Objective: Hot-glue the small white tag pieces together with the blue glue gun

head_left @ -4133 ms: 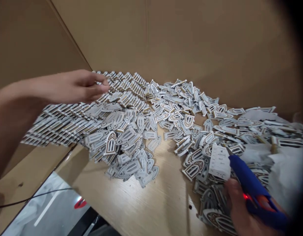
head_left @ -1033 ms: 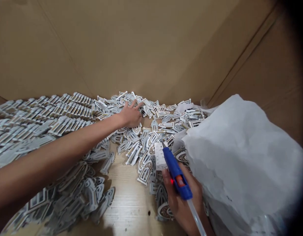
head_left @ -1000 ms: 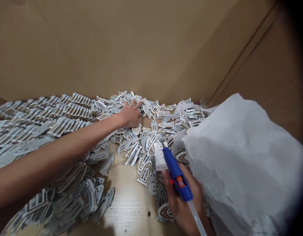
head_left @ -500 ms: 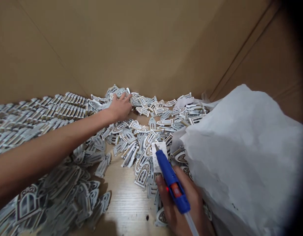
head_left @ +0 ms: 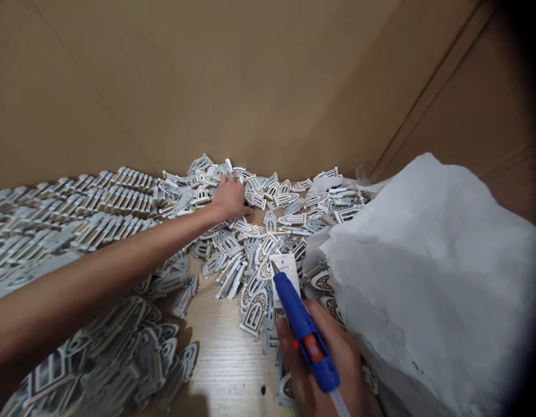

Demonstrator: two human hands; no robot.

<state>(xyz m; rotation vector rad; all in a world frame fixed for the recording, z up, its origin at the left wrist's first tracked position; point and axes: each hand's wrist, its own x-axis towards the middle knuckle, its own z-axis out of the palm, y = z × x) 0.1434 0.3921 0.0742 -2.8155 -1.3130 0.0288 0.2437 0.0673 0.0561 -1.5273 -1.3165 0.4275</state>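
My right hand (head_left: 332, 359) is wrapped round a blue glue gun (head_left: 300, 318) with a clear glue stick coming out of its rear. A small red light glows on its side. The nozzle points away from me, over a white paper label (head_left: 286, 272) lying on the pieces. My left hand (head_left: 230, 197) reaches far forward into the loose arched window-shaped pieces (head_left: 254, 310), white and grey with brown scrollwork. Its thumb stands apart from the bent fingers, and the fingertips are partly hidden; no piece is visibly held.
Neat rows of stacked pieces (head_left: 106, 200) fill the left side, with a loose heap (head_left: 132, 347) nearer me. A brown cardboard wall (head_left: 250, 75) rises behind. Crumpled white sheeting (head_left: 433, 260) bulges on the right. Light wooden tabletop (head_left: 226, 347) shows in the middle.
My left hand has shifted right and slightly nearer, its spread fingers now more bent. My right hand and the glue gun have barely moved.
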